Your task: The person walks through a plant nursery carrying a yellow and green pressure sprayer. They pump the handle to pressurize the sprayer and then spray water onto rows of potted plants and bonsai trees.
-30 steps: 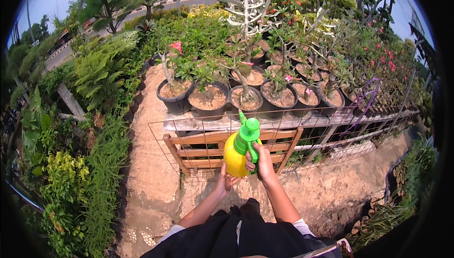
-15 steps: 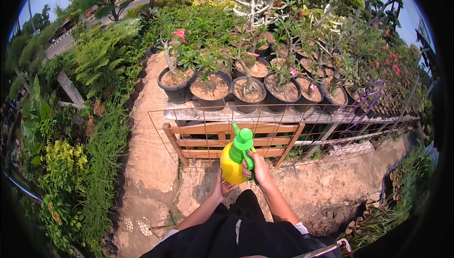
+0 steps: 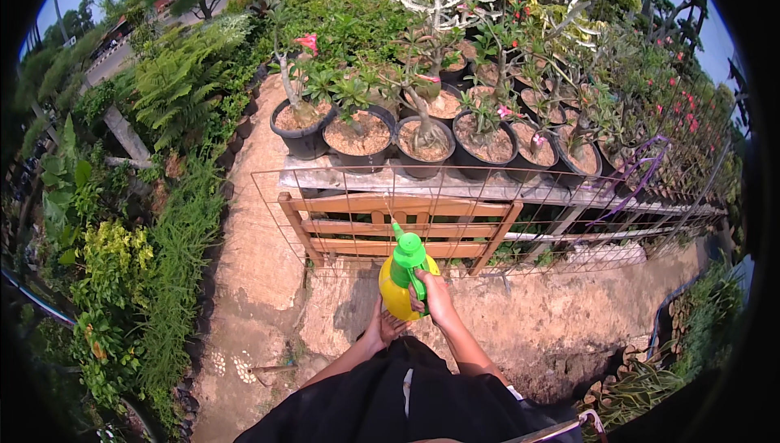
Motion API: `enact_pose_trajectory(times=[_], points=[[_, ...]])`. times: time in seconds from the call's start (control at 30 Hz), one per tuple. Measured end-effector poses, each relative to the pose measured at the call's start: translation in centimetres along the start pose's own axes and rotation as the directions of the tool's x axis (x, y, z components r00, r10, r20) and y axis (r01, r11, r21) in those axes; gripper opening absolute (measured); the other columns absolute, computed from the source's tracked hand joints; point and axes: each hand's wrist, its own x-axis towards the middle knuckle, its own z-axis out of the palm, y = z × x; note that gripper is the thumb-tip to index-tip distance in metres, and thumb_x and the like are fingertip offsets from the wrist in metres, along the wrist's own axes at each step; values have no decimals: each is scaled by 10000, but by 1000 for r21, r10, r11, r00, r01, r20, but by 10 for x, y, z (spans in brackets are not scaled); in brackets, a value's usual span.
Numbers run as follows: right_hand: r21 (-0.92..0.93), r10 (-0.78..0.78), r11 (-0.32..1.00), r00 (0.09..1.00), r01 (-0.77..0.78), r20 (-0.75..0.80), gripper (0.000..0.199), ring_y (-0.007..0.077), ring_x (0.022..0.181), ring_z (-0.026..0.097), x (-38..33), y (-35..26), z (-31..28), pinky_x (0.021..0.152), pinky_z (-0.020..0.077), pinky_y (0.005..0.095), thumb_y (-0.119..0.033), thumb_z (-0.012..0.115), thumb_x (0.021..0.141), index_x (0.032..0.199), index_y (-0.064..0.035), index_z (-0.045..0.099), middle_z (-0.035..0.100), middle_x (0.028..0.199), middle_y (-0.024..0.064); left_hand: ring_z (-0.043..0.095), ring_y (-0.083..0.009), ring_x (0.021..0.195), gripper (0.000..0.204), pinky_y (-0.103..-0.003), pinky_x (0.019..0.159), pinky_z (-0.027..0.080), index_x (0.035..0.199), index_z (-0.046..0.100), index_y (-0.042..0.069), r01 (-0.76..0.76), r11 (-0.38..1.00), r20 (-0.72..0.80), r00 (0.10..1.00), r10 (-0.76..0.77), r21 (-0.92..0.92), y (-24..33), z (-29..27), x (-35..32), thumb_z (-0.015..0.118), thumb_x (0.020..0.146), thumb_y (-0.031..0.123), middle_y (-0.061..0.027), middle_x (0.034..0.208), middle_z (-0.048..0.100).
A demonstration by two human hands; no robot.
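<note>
A pump spray bottle [image 3: 397, 299] with a round yellow body and a green head is held in front of my body. My right hand [image 3: 435, 297] is wrapped round its green handle, with the thumb near the top. From below left, my left hand [image 3: 384, 328] cups the base, its fingers partly hidden under the body. The green nozzle points away from me and slightly left, toward a wooden bench back [image 3: 390, 228] behind a rusty wire mesh. Beyond it, potted desert roses stand in black pots, among them one pot [image 3: 424, 150] straight ahead.
The pots rest on a grey plank table [image 3: 520, 189]. The wire mesh [image 3: 268, 191] stands upright between me and it. Dense shrubs [image 3: 179, 272] line the left, and leafy plants [image 3: 642, 394] grow at the lower right. A concrete path [image 3: 260, 280] runs ahead on the left.
The spray bottle has shifted slightly left and its head has dipped a little, the nozzle now against the bench back. Both hands keep their hold. The view has tilted slightly downward.
</note>
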Motion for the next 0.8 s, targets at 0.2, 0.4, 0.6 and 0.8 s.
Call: enact_pose_trajectory(times=[0.2, 0.4, 0.6, 0.8], points=[[52, -22, 998, 996, 27, -91, 376, 112, 311, 325, -12, -14, -12, 335, 271, 232, -302, 362, 824, 577, -23, 407, 344, 402, 24, 382, -296, 1098, 811, -434, 896, 359, 1210, 243, 10, -64, 998, -25, 998, 65, 15, -14, 7, -4, 512, 697, 577, -160, 1188, 334], [-7, -17, 1000, 1000, 17, 6, 328, 115, 326, 347, -22, -19, -17, 337, 287, 239, -268, 381, 830, 629, -15, 435, 377, 460, 29, 370, -323, 1102, 812, -446, 892, 359, 1219, 215, 11, -28, 995, 15, 999, 30, -91, -28, 16, -4, 537, 700, 547, -161, 1225, 282], [60, 7, 998, 1000, -7, -6, 344, 112, 336, 353, -21, -12, -31, 339, 284, 236, -300, 380, 834, 632, -27, 428, 391, 486, 31, 394, -336, 1073, 828, -450, 913, 332, 1223, 203, -12, -104, 994, -30, 994, 104, -24, -31, 3, -9, 486, 712, 575, -180, 1203, 304], [25, 34, 999, 998, -36, 44, 381, 113, 337, 361, -16, -16, -15, 342, 289, 238, -344, 374, 840, 635, -27, 428, 390, 484, 30, 358, -364, 1095, 897, -463, 926, 302, 1224, 201, -14, -136, 987, -79, 989, 129, -85, -21, 5, -21, 460, 671, 643, -176, 1204, 307]])
